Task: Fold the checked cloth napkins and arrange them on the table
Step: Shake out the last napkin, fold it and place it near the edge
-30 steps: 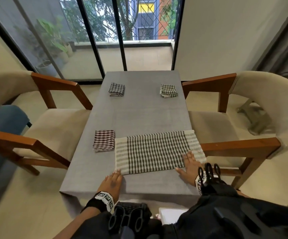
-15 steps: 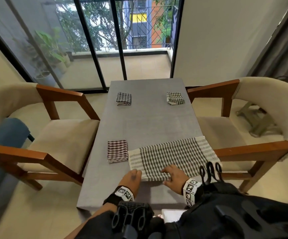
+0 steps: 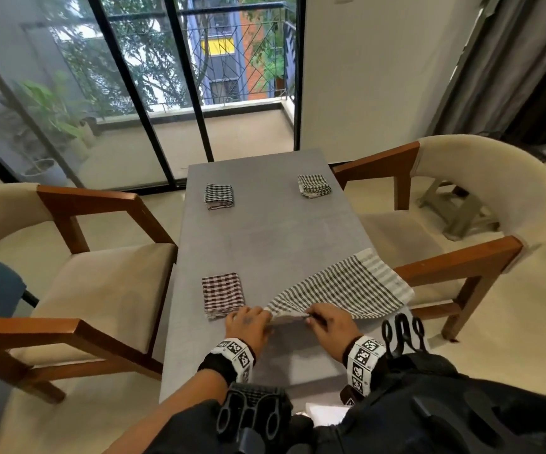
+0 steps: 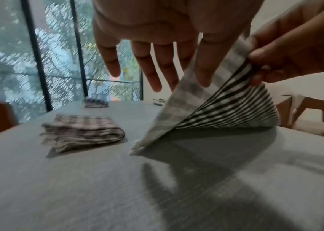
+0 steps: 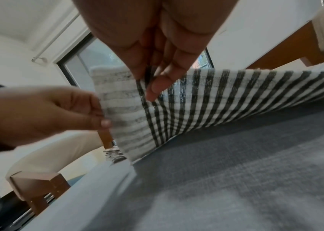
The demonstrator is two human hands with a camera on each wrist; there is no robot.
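I have both hands at the near edge of the desk (image 3: 265, 244), close together. My left hand (image 3: 248, 326) pinches the pale striped end of the napkin (image 3: 346, 290) between thumb and forefinger, the other fingers (image 4: 153, 73) spread straight (the left wrist view shows this best). My right hand (image 3: 328, 324) pinches the same raised edge just beside it, where the dark checks begin, with thumb and fingertips pressed together on the cloth. That near edge is lifted off the desk and the napkin slopes down from my hands to the far right, where its other striped end lies at the desk's right edge, next to the right chair (image 3: 461, 244). One lower corner touches the desk.

Three folded napkins lie on the desk: a brown one (image 3: 222, 294) just left of my left hand, a dark one (image 3: 219, 195) at far left, and a third (image 3: 314, 185) at far right. Another chair (image 3: 78, 283) stands at the left.
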